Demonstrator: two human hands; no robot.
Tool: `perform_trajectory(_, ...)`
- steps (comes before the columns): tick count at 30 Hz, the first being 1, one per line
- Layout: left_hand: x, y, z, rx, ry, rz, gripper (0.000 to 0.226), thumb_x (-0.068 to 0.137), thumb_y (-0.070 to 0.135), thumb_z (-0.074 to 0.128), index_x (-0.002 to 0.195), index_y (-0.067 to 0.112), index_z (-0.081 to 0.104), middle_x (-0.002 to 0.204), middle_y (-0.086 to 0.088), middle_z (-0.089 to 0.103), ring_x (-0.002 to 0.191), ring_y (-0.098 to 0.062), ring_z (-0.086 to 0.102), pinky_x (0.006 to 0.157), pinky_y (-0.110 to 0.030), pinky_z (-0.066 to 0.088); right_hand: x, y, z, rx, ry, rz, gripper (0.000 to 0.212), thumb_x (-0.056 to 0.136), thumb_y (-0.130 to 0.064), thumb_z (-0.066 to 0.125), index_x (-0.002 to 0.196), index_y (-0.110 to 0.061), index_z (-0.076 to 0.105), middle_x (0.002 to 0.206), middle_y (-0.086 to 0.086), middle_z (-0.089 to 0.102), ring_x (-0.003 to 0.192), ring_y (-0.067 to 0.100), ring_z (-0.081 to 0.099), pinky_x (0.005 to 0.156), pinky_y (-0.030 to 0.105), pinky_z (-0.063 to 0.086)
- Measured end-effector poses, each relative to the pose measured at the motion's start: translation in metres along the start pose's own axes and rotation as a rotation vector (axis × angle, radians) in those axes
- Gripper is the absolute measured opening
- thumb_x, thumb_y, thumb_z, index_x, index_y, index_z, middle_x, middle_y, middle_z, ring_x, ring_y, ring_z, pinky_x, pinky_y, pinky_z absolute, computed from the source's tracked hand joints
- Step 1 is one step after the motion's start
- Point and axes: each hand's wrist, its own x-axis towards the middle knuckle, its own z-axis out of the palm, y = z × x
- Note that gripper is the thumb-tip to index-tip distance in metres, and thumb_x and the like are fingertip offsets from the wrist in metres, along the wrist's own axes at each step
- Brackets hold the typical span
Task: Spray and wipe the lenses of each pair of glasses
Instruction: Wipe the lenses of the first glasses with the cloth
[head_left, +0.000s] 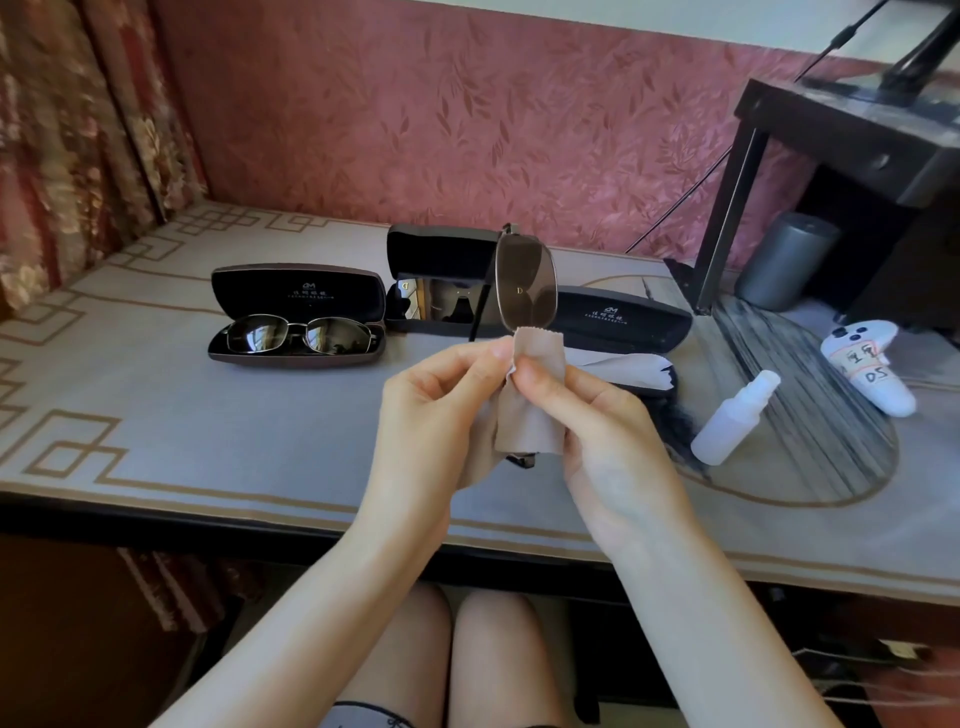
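- Glasses with brown tinted lenses held upright above the counter, one lens standing clear above the hands, the lower lens wrapped in a beige cloth.
- Left hand: grip closed on the cloth and the frame beneath it; thumb and forefinger pinch the cloth's top edge from the left.
- Right hand: grip closed narrow, fingertips pressed on the cloth over the covered lens, touching the left thumb tip.
- A dark part of the frame shows below the cloth, between the two palms.
- Directly behind the hands: an open black case and a second open case with white paper lying in it.
- Further left on the counter: a third open case with a pair of dark sunglasses resting inside.
- Right of the hands: a white spray bottle lying tilted on the counter, well apart from the grip.
- Further right: a white controller with handwritten labels; behind it a grey cylinder under a dark stand.
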Motion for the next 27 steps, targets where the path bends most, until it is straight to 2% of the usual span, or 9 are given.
perform_trajectory(4, 0.0014, 0.0021, -0.0021, 0.004, -0.009, 0.015, 0.021, 0.091, 0.019, 0.059, 0.096, 0.004, 0.073, 0.084, -0.009, 0.072, 0.077, -0.022, 0.065, 0.074, -0.04, 0.053, -0.0017, -0.0047, -0.0021, -0.027, -0.013, -0.047, 0.032, 0.072, -0.029, 0.069, 0.093, -0.007, 0.077, 0.097, 0.011, 0.076, 0.092, 0.018, 0.071, 0.088, 0.027, 0.054)
perform_trajectory(7, 0.0016, 0.0048, -0.0047, 0.005, -0.02, 0.018, 0.02, 0.09, 0.022, 0.059, 0.096, 0.012, 0.075, 0.089, -0.006, 0.076, 0.08, -0.016, 0.07, 0.073, -0.032, 0.057, -0.001, -0.0034, -0.0063, -0.047, 0.004, -0.049, 0.029, 0.08, -0.028, 0.065, 0.095, -0.005, 0.077, 0.104, 0.016, 0.074, 0.109, 0.031, 0.067, 0.106, 0.043, 0.045)
perform_trajectory(9, 0.0015, 0.0053, -0.0068, 0.014, -0.021, 0.024, 0.019, 0.09, 0.022, 0.058, 0.095, 0.014, 0.075, 0.092, -0.006, 0.076, 0.083, -0.017, 0.071, 0.077, -0.033, 0.057, -0.0009, -0.0019, -0.0074, -0.065, -0.007, -0.048, 0.028, 0.085, -0.028, 0.063, 0.094, -0.005, 0.076, 0.107, 0.019, 0.073, 0.113, 0.034, 0.064, 0.109, 0.048, 0.042)
perform_trajectory(11, 0.0002, 0.0051, -0.0069, 0.019, -0.026, 0.021, 0.019, 0.09, 0.022, 0.059, 0.095, 0.014, 0.076, 0.091, -0.006, 0.076, 0.083, -0.017, 0.07, 0.078, -0.035, 0.057, -0.0016, -0.0018, -0.0059, -0.071, -0.027, -0.057, 0.029, 0.081, -0.031, 0.063, 0.094, -0.008, 0.077, 0.103, 0.013, 0.075, 0.107, 0.028, 0.068, 0.104, 0.042, 0.046)
perform_trajectory(14, -0.0021, 0.0035, -0.0041, 0.022, -0.039, 0.004, 0.018, 0.089, 0.023, 0.06, 0.091, 0.013, 0.076, 0.083, -0.005, 0.074, 0.076, -0.016, 0.068, 0.07, -0.035, 0.057, -0.0007, -0.0027, -0.0035, -0.085, -0.012, -0.062, 0.031, 0.07, -0.031, 0.07, 0.09, -0.009, 0.076, 0.09, 0.005, 0.076, 0.087, 0.015, 0.07, 0.086, 0.029, 0.052)
perform_trajectory(18, -0.0033, 0.0034, -0.0034, 0.019, -0.058, 0.009, 0.021, 0.091, 0.02, 0.058, 0.082, 0.019, 0.077, 0.079, -0.003, 0.071, 0.074, -0.015, 0.065, 0.068, -0.033, 0.053, 0.0017, -0.0026, -0.0015, -0.151, 0.023, -0.063, 0.044, 0.055, -0.04, 0.081, 0.084, -0.008, 0.074, 0.082, 0.006, 0.073, 0.08, 0.016, 0.066, 0.081, 0.031, 0.05)
perform_trajectory(22, -0.0023, 0.004, -0.0044, 0.025, -0.063, 0.006, 0.023, 0.093, 0.017, 0.056, 0.083, 0.018, 0.077, 0.087, -0.007, 0.074, 0.08, -0.017, 0.067, 0.073, -0.036, 0.052, -0.0002, -0.0033, -0.0012, -0.126, 0.051, -0.085, 0.035, 0.065, -0.036, 0.073, 0.081, -0.005, 0.074, 0.072, 0.003, 0.072, 0.067, 0.011, 0.065, 0.063, 0.017, 0.049)
perform_trajectory(24, -0.0019, 0.0037, -0.0047, 0.025, -0.047, 0.003, 0.019, 0.092, 0.02, 0.058, 0.09, 0.014, 0.076, 0.092, -0.01, 0.075, 0.084, -0.019, 0.068, 0.081, -0.041, 0.053, -0.0004, -0.0029, -0.0023, -0.157, 0.056, -0.103, 0.033, 0.07, -0.039, 0.071, 0.08, -0.008, 0.075, 0.074, 0.008, 0.073, 0.071, 0.012, 0.064, 0.069, 0.02, 0.048)
perform_trajectory(27, -0.0024, 0.0037, -0.0049, 0.034, -0.051, 0.018, 0.025, 0.086, 0.026, 0.063, 0.099, 0.008, 0.074, 0.09, -0.011, 0.075, 0.079, -0.021, 0.068, 0.083, -0.047, 0.054, -0.0009, -0.0031, -0.0041, -0.186, 0.055, -0.121, 0.036, 0.081, -0.041, 0.071, 0.087, -0.006, 0.077, 0.095, 0.024, 0.072, 0.084, 0.019, 0.062, 0.084, 0.034, 0.046)
